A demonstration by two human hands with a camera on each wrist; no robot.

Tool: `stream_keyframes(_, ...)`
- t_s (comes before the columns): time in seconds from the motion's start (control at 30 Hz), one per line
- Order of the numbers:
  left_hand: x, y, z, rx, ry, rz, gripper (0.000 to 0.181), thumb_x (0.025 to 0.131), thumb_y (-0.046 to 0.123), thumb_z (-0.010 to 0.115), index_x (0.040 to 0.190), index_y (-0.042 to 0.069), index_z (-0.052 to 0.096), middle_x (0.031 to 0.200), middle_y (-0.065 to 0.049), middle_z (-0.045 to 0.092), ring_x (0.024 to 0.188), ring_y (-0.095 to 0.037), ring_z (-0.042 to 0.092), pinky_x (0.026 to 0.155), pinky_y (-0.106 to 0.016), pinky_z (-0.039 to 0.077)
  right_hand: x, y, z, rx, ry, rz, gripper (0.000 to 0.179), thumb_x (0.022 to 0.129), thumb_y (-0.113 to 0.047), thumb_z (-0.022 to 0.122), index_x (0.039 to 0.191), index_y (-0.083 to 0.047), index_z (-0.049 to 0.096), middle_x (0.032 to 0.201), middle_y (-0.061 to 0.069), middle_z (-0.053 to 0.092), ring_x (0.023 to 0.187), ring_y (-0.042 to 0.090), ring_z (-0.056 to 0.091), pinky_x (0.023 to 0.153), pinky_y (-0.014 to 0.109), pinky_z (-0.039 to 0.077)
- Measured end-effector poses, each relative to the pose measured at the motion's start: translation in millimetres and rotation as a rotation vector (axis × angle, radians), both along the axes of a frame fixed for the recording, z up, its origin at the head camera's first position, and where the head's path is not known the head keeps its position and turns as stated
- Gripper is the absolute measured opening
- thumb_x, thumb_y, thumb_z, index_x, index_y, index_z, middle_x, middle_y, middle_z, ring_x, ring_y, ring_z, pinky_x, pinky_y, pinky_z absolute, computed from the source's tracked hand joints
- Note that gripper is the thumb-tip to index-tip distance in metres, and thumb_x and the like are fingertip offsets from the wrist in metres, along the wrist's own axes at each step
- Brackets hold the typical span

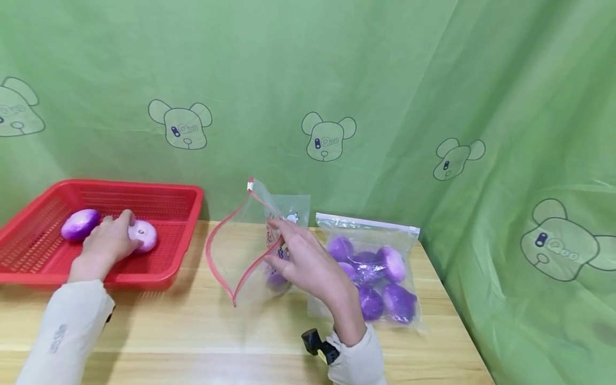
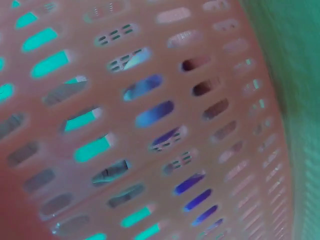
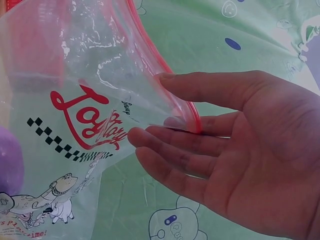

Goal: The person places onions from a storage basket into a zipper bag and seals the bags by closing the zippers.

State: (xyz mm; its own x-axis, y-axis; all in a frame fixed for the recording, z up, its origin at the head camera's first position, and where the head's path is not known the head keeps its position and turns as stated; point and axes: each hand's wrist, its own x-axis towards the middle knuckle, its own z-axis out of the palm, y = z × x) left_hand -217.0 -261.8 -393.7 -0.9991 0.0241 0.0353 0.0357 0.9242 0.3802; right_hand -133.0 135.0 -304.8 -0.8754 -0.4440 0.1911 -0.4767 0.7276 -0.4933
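Note:
My left hand reaches into the red basket, thumb and fingers round a pale purple onion with a small ring mark on its end. A darker purple onion lies to the left of that hand. With thumb and fingers, my right hand pinches the red-edged rim of a clear zip bag with cartoon print. The bag's mouth gapes toward the basket, and a purple onion shows in its lower part. In the left wrist view, basket slots reveal purple patches; the hand is not clearly seen there.
Right of the open bag, a second clear zip bag lies on the wooden table with several purple onions inside. A green curtain with bear-head prints hangs behind the table and along its right edge.

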Motion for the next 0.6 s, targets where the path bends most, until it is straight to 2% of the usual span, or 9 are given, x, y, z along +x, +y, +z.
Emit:
stream_keyframes(0.1, -1.7, 1.4, 1.1, -0.008, 0.000, -0.028, 0.037, 0.086, 0.016, 0.071, 0.107, -0.006, 0.049, 0.099, -0.035, 0.047, 0.089, -0.055, 0.049, 0.066, -0.063, 0.044, -0.4, 0, -0.2, 0.001, 0.001, -0.005, 0.068, 0.091, -0.024, 0.073, 0.150, -0.008, 0.042, 0.148, 0.008, 0.049, 0.115, 0.018, 0.060, 0.102, 0.034, 0.049)
stream_keyframes(0.17, -2.1, 2.6, 1.7, 0.000, -0.023, -0.047, 0.037, 0.086, 0.017, 0.071, 0.103, -0.007, 0.050, 0.096, -0.033, 0.050, 0.087, -0.053, 0.051, 0.067, -0.061, 0.045, -0.8, 1, -0.3, 0.003, 0.004, -0.003, 0.068, 0.091, -0.023, 0.073, 0.150, -0.008, 0.042, 0.148, 0.008, 0.050, 0.111, 0.017, 0.062, 0.100, 0.032, 0.050)
stream_keyframes(0.23, -1.5, 4.3, 2.4, 0.027, -0.061, -0.061, 0.044, 0.085, 0.019, 0.075, 0.106, -0.008, 0.047, 0.094, -0.033, 0.054, 0.085, -0.051, 0.055, 0.069, -0.060, 0.047, -1.2, 1, -0.1, 0.005, 0.007, -0.001, 0.068, 0.091, -0.023, 0.073, 0.150, -0.008, 0.042, 0.148, 0.008, 0.050, 0.109, 0.017, 0.062, 0.100, 0.032, 0.049)
stream_keyframes(0.3, -0.1, 7.0, 3.7, 0.043, -0.109, -0.068, 0.061, 0.082, 0.023, 0.079, 0.119, -0.011, 0.043, 0.102, -0.038, 0.054, 0.091, -0.054, 0.055, 0.075, -0.064, 0.048, -1.4, 1, 0.2, 0.005, 0.012, 0.002, 0.068, 0.091, -0.023, 0.073, 0.150, -0.008, 0.042, 0.148, 0.008, 0.050, 0.109, 0.016, 0.061, 0.101, 0.032, 0.049)
stream_keyframes(0.37, 1.9, 10.2, 4.8, 0.038, -0.156, -0.080, 0.080, 0.080, 0.029, 0.081, 0.131, -0.014, 0.037, 0.111, -0.043, 0.049, 0.102, -0.058, 0.050, 0.083, -0.069, 0.045, -1.5, 1, 0.5, 0.003, 0.016, 0.003, 0.069, 0.091, -0.022, 0.073, 0.150, -0.007, 0.042, 0.148, 0.009, 0.049, 0.105, 0.015, 0.061, 0.098, 0.031, 0.050)
stream_keyframes(0.43, 3.7, 13.5, 5.2, 0.018, -0.189, -0.098, 0.089, 0.079, 0.034, 0.082, 0.137, -0.016, 0.036, 0.116, -0.045, 0.045, 0.108, -0.060, 0.044, 0.088, -0.072, 0.041, -1.4, 1, 0.7, 0.001, 0.017, 0.002, 0.069, 0.091, -0.022, 0.073, 0.150, -0.007, 0.041, 0.148, 0.008, 0.049, 0.098, 0.012, 0.061, 0.093, 0.029, 0.052)
stream_keyframes(0.5, 6.1, 16.2, 4.2, -0.011, -0.194, -0.112, 0.093, 0.077, 0.038, 0.081, 0.137, -0.018, 0.037, 0.118, -0.046, 0.043, 0.108, -0.062, 0.041, 0.089, -0.073, 0.040, -1.2, 1, 0.6, -0.002, 0.009, 0.008, 0.069, 0.091, -0.021, 0.073, 0.150, -0.007, 0.041, 0.149, 0.009, 0.049, 0.083, 0.011, 0.061, 0.082, 0.026, 0.055)
stream_keyframes(0.57, 8.8, 18.1, 1.9, -0.014, -0.169, -0.113, 0.089, 0.077, 0.039, 0.081, 0.130, -0.019, 0.042, 0.110, -0.042, 0.048, 0.100, -0.058, 0.048, 0.083, -0.070, 0.044, -1.4, 0, -0.3, -0.004, 0.003, 0.013, 0.069, 0.091, -0.022, 0.073, 0.151, -0.007, 0.040, 0.149, 0.009, 0.049, 0.074, 0.010, 0.057, 0.075, 0.025, 0.054)
stream_keyframes(0.6, 10.3, 19.0, 0.9, -0.003, -0.156, -0.110, 0.091, 0.077, 0.040, 0.081, 0.130, -0.020, 0.039, 0.107, -0.042, 0.049, 0.096, -0.057, 0.050, 0.081, -0.069, 0.045, -1.4, 0, -0.9, -0.004, 0.002, 0.015, 0.069, 0.092, -0.022, 0.073, 0.151, -0.007, 0.040, 0.149, 0.009, 0.048, 0.074, 0.011, 0.058, 0.076, 0.025, 0.054)
